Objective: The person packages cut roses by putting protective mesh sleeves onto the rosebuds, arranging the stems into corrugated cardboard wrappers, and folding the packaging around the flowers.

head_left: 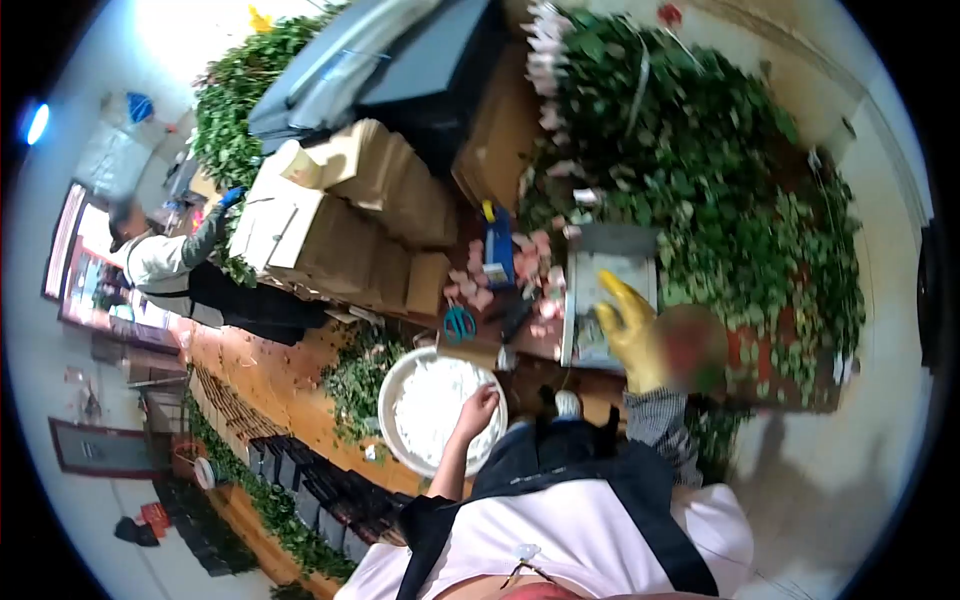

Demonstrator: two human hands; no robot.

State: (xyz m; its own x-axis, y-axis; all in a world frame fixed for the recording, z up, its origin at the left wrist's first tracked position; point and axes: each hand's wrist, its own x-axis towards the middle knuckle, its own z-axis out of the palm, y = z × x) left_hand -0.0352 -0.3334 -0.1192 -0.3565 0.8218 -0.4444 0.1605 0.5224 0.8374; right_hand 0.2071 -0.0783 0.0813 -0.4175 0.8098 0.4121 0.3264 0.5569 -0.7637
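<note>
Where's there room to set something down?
Mostly bare floor between the leafy pile beside the white tub and the dark containers; some scattered bits. Tabletop is crowded: pink petals, blue box, tray, leafy stems.

Got a round white tub [386, 412] just below centre frame, upright, open-topped, loaded with small white bits [430, 400], too washed out to identify. Also got a boxy grey tray [569, 315] right of centre, long sides running up the frame, darker at the upper end, partly hidden lower right.
</note>
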